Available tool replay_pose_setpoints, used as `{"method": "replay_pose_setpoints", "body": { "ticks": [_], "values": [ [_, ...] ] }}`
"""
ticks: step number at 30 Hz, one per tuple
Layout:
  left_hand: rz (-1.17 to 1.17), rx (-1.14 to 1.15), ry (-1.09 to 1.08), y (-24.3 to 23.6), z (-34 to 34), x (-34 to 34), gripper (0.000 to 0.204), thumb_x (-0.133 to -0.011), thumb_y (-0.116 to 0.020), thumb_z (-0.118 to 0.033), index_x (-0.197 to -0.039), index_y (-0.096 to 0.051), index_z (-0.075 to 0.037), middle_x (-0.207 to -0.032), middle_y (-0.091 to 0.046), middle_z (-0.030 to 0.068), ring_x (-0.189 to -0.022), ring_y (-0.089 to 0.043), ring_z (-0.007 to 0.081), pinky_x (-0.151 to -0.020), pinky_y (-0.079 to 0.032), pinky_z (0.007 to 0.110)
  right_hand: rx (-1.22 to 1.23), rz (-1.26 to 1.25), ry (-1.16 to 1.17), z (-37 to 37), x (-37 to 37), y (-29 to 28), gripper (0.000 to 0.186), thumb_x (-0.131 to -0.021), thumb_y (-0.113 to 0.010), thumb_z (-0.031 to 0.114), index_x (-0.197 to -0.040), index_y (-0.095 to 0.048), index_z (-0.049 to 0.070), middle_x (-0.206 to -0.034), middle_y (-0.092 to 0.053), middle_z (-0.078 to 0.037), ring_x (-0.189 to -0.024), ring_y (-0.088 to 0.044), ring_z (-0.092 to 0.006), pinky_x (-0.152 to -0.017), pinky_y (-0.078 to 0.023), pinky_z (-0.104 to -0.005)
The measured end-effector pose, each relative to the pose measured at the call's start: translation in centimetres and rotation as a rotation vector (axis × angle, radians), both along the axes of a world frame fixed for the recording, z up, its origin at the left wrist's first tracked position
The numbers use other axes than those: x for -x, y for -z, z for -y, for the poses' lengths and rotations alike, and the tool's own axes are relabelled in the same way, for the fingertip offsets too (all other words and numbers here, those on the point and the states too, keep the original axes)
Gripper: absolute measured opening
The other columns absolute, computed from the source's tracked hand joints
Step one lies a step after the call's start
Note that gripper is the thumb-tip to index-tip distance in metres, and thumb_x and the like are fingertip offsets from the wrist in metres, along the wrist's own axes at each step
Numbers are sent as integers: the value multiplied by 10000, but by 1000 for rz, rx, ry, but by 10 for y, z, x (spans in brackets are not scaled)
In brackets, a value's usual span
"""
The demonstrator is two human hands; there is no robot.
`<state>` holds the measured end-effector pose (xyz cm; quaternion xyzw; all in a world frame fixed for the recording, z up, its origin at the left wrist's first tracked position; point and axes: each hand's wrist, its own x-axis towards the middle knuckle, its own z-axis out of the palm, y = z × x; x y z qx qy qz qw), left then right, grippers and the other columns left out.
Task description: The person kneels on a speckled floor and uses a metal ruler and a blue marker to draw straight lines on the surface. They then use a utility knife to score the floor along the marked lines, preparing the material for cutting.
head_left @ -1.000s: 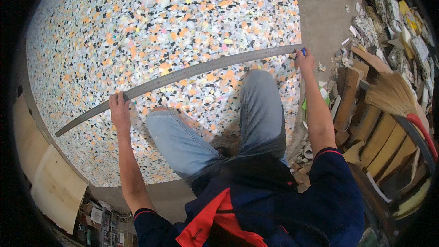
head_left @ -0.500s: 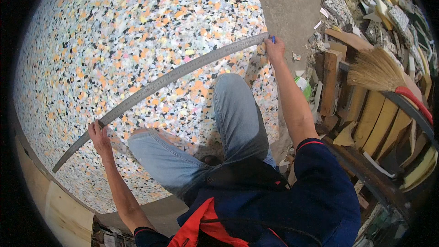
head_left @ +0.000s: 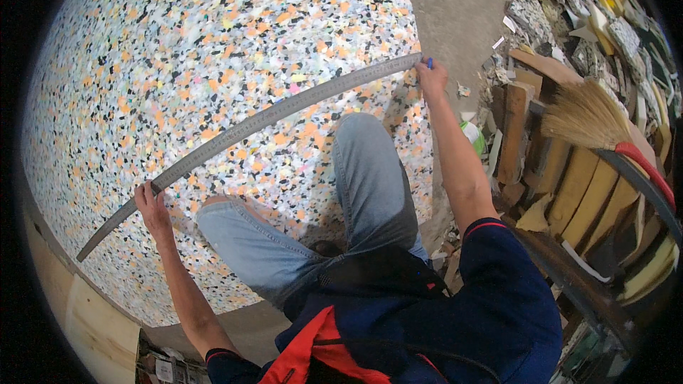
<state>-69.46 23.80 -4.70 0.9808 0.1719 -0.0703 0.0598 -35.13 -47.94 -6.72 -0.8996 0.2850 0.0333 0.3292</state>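
Observation:
A long grey metal ruler (head_left: 256, 122) lies slantwise over a thick-looking sheet of speckled multicoloured foam (head_left: 235, 43), its curve due to the lens. My left hand (head_left: 154, 213) grips the ruler toward its near left end, with fingertips over its edge. At the far right end, by the sheet's right edge, my right hand (head_left: 432, 84) is closed around the ruler's tip. A blue pen (head_left: 429, 63), only partly visible, pokes out of that same hand. My knees rest on the sheet below the ruler.
Right of the sheet is a strip of concrete floor (head_left: 462, 7). Beyond it lie a straw broom (head_left: 587, 117), foam scraps (head_left: 569, 181) and wooden pieces (head_left: 514, 131) in a heap. A pale board (head_left: 99, 327) stands at the lower left.
The whole view has shifted slightly. Both hands keep their hold on the ruler, which sits almost where it was on the foam sheet.

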Motion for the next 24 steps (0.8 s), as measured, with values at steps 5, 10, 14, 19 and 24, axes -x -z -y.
{"method": "replay_pose_setpoints", "body": {
  "ticks": [5,10,14,19,24],
  "values": [
    [-87,-75,-43,14,-9,4,469,-948,-720,-80,-1392,-576,-37,-1451,-489,205,-1339,-497,380,-1026,-513,446,177,-62,-53,8,-1,8,365,-791,-776,194,-1121,-757,37,-995,-758,-150,-892,-716,-266,-829,-544,-381],
    [79,-17,33,9,-8,6,490,-902,-752,-136,-1357,-595,-43,-1394,-529,235,-1318,-501,422,-1058,-466,473,63,-92,-7,11,-9,17,376,-827,-751,182,-1158,-722,4,-984,-743,-123,-876,-685,-232,-807,-532,-385],
    [81,-81,74,-2,2,-2,494,-903,-768,-157,-1357,-591,-81,-1375,-552,203,-1318,-510,407,-1049,-512,477,-14,-72,-25,3,-6,5,256,-875,-721,120,-1092,-713,-14,-806,-694,-70,-702,-648,-174,-648,-520,-353],
    [36,-26,12,-16,8,-14,496,-885,-779,-167,-1341,-596,-96,-1360,-566,177,-1327,-510,390,-1056,-520,478,-123,-76,10,-13,-5,-11,199,-890,-708,63,-1060,-690,-39,-753,-664,-56,-628,-603,-128,-558,-482,-314],
    [45,10,-17,-12,4,-10,448,-894,-749,-145,-1318,-617,-84,-1327,-595,167,-1335,-505,385,-1068,-496,487,-215,-62,15,3,-6,3,163,-923,-684,74,-1074,-678,12,-711,-597,-16,-554,-522,-110,-474,-402,-291]
  ]
}}
